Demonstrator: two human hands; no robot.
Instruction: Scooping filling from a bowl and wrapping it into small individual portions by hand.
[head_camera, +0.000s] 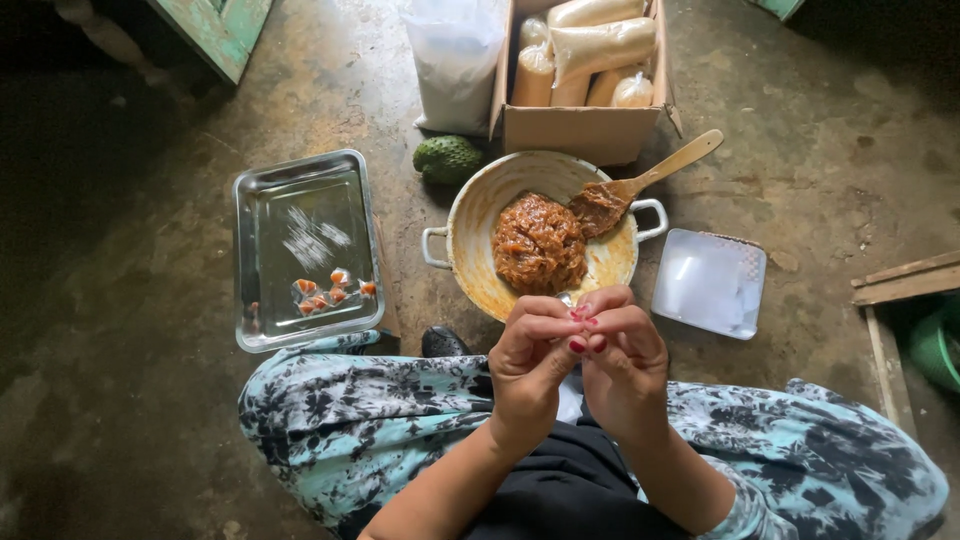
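Between both hands' fingers (578, 318), a small clear-wrapped piece (566, 298), mostly hidden.

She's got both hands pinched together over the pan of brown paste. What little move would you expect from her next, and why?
Probably setting the piece down in the steel tray. Both the left hand and right hand pinch something small, mostly hidden, and a few wrapped pieces already lie there.

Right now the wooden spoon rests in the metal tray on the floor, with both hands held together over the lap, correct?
Not quite. In the head view the wooden spoon rests in the pan of brown paste, not the metal tray. The left hand and right hand are indeed together over the lap.
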